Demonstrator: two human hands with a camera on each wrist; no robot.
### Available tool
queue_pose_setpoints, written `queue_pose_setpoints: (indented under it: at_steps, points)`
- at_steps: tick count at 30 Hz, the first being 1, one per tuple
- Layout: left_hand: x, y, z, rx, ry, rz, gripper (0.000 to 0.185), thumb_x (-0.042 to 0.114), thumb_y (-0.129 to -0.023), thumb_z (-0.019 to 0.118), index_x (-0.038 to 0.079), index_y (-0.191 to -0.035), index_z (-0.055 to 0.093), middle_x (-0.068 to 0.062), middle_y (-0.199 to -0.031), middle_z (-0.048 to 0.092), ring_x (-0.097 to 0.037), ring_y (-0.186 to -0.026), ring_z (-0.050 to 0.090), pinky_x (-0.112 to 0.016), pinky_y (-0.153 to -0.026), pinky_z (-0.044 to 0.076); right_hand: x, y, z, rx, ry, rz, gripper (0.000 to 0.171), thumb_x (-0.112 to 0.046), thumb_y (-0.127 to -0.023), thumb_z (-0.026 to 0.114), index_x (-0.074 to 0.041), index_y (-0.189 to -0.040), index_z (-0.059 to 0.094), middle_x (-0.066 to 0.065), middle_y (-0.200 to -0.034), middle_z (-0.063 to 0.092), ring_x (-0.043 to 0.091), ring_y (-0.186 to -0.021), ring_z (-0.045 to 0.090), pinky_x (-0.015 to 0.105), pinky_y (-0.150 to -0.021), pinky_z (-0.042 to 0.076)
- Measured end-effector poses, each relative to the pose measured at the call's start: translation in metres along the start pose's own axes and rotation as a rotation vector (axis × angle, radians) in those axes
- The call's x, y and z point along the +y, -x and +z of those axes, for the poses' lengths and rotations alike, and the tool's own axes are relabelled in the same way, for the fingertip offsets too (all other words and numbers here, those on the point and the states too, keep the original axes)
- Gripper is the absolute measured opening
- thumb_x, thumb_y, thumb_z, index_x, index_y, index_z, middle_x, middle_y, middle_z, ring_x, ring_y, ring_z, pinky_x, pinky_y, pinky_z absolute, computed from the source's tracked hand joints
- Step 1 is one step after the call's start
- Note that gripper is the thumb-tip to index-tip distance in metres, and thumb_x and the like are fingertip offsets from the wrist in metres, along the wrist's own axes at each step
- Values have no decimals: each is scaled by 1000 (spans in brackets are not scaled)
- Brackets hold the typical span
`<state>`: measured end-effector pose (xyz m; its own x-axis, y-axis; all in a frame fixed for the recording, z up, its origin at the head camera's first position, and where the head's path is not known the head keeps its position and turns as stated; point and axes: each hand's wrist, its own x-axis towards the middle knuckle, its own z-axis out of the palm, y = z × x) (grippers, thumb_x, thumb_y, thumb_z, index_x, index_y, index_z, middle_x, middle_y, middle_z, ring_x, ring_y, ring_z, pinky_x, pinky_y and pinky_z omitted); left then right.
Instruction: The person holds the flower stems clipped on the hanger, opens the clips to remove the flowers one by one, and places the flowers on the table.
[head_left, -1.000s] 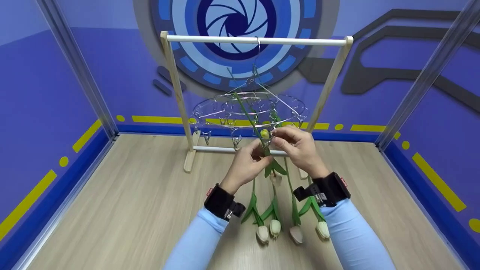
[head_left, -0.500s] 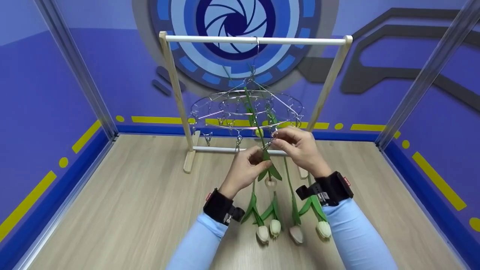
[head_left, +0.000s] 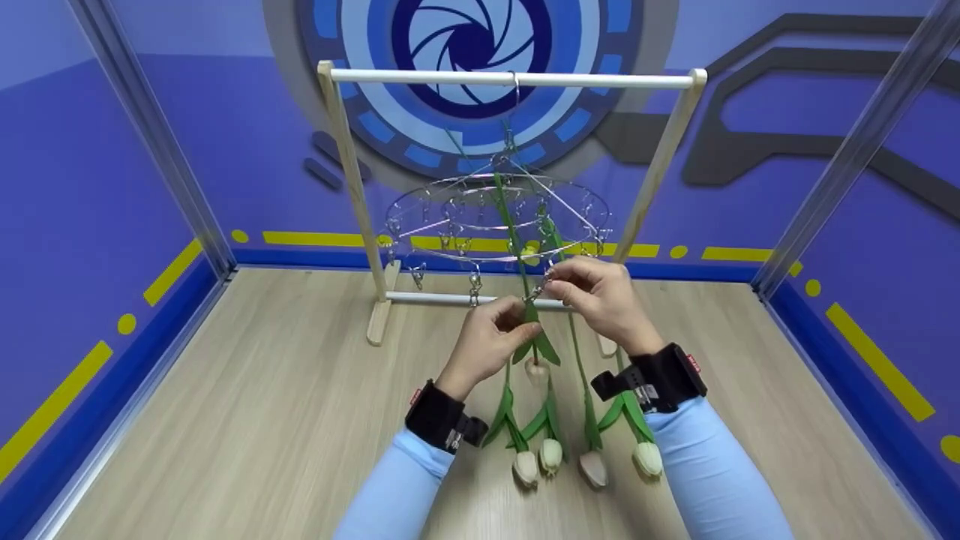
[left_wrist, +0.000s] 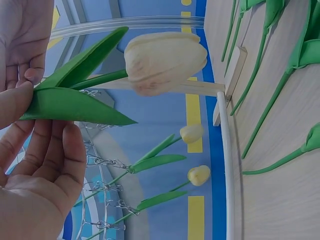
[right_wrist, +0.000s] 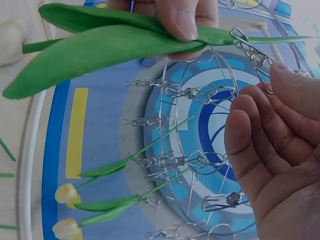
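My left hand [head_left: 487,341] pinches an artificial white tulip [left_wrist: 165,62] by its leaves and stem, with the bloom pointing down. The stem rises in front of a round metal clip hanger [head_left: 431,253]. Between thumb and fingers, my right hand [head_left: 600,300] holds one of the hanger's wire clips [right_wrist: 256,59]. In the right wrist view the clip's tip lies at the stem just above the leaves; whether it bites the stem is hard to tell. Two pale yellow tulips [left_wrist: 199,175] hang head down from other clips behind.
The hanger hooks over the white top bar [head_left: 420,76] of a wooden rack. Several white tulips [head_left: 525,469] lie on the wooden table [head_left: 262,420] below my hands, blooms towards me. Blue panels [head_left: 150,150] enclose the back and sides.
The held tulip's stem has swung from leaning left to more upright, and its bloom has shifted slightly left. Both hands keep their grips nearly in place. The hanger has rocked slightly.
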<state>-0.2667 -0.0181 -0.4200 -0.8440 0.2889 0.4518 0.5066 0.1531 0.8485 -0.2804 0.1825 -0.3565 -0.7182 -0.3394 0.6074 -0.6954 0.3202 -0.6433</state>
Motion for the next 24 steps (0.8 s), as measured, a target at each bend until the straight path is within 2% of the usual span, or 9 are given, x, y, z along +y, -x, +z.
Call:
queue_pose_setpoints:
  at_steps: [6, 12, 19, 24]
  points:
    - [-1, 0, 0, -2, -14, 15, 11, 10, -94, 76, 2, -98, 70, -5, -86, 67, -11, -76, 57, -28, -72, 48, 1, 1, 0, -3, 14, 14, 4, 1, -92, 75, 0, -95, 77, 10, -85, 71, 7, -67, 55, 17, -61, 43]
    - [0, 1, -2, -23, -28, 26, 10, 8, -94, 75, 1, -99, 70, -6, -88, 66, -10, -76, 57, -32, -71, 50, 2, 1, 0, 5, 11, -1, 7, 4, -90, 74, -2, -92, 77, 11, -85, 72, 7, -68, 56, 17, -61, 44]
    - [3, -1, -5, -46, -69, 34, 13, 12, -95, 75, 2, -102, 71, -6, -89, 67, -10, -77, 56, -29, -71, 48, 0, 1, 0, 32, 11, 2, 5, 3, -89, 76, -2, -89, 76, 12, -84, 72, 6, -67, 56, 17, -59, 44]
    - [4, -2, -7, -49, -100, 46, 12, 12, -95, 75, 3, -103, 72, -6, -88, 66, -11, -76, 55, -31, -71, 48, 0, 0, 0, 53, 13, -11, 5, 4, -89, 76, 0, -87, 75, 13, -81, 72, 5, -64, 55, 16, -58, 44]
